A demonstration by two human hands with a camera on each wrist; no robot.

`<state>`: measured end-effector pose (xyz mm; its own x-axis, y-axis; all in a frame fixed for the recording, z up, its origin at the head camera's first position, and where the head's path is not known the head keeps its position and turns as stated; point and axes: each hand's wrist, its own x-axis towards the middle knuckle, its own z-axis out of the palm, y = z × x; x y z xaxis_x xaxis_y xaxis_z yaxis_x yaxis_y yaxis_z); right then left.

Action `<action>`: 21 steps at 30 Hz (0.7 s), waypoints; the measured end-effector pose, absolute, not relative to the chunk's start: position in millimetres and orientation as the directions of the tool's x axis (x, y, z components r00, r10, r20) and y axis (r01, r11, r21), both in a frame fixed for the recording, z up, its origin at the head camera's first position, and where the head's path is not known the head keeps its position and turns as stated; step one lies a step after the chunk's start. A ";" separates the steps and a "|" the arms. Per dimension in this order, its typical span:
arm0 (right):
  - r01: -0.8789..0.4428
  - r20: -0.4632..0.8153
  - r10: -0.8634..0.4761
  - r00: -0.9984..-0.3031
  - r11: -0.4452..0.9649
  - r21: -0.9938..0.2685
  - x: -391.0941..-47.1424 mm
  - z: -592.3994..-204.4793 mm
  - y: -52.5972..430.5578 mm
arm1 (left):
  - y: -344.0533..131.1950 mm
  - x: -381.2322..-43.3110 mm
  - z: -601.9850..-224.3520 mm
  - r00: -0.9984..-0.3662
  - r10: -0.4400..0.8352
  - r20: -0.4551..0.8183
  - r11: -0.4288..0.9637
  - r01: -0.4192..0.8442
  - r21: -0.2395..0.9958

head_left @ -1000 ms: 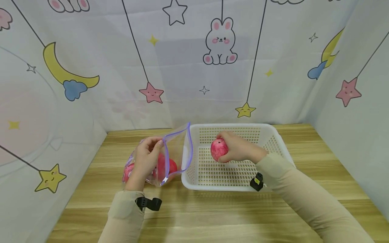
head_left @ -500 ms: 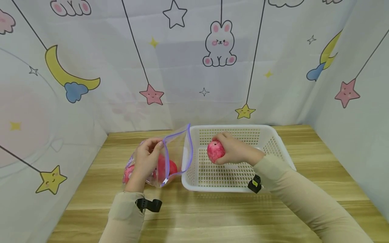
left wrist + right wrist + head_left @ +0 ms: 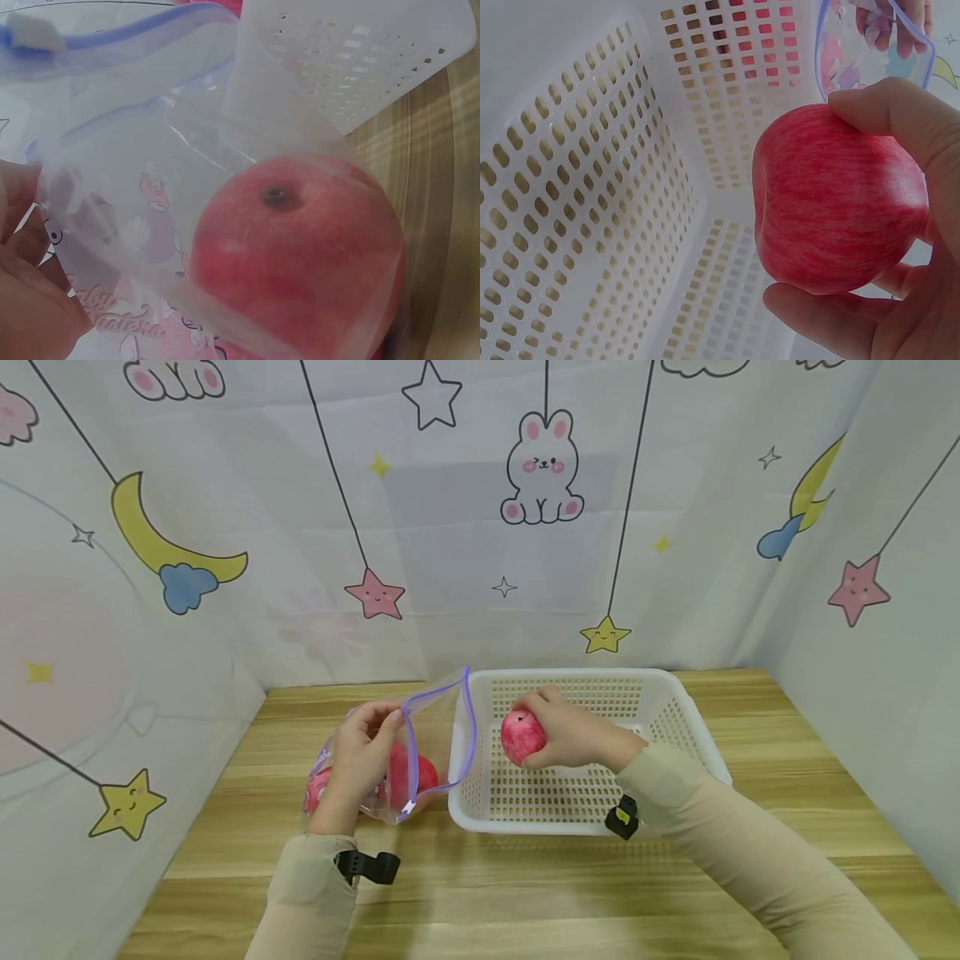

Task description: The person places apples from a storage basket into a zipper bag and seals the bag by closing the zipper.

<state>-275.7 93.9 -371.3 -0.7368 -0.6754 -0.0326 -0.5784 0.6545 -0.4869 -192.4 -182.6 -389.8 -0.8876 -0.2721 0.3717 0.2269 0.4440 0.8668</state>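
My right hand (image 3: 573, 732) grips a red apple (image 3: 522, 738) above the white basket (image 3: 592, 827). In the right wrist view, thumb and fingers curl around the apple (image 3: 832, 199). To the left, my left hand (image 3: 363, 752) pinches the edge of a clear zip bag (image 3: 442, 727) with a purple seal. The bag's mouth stands open toward the basket and overlaps its left rim. Inside the bag lies a red, round fruit (image 3: 300, 247) with a dark stem pit, seen through the printed plastic. More red shows deeper in the bag, partly hidden by my left hand.
The basket's perforated walls (image 3: 577, 195) rise around the space below my right hand. A wooden tabletop (image 3: 465, 902) runs in front of and beside it. Behind hangs a white curtain (image 3: 465, 543) printed with a rabbit, stars and moons.
My right hand has carried the apple a short way left across the basket, toward the bag. The left hand and the bag have stayed in place.
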 end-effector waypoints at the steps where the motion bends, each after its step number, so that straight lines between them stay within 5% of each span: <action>1: -0.580 -0.033 -0.675 -0.737 0.657 -0.481 -275.5 -371.5 93.1 | -182.6 -192.5 -389.8 -0.888 -0.271 0.372 0.448 0.226 0.865; 21: -0.624 0.013 -0.718 -0.696 0.596 -0.505 -268.1 -368.7 79.7 | -182.9 -192.9 -389.3 -0.894 -0.266 0.359 0.459 0.210 0.863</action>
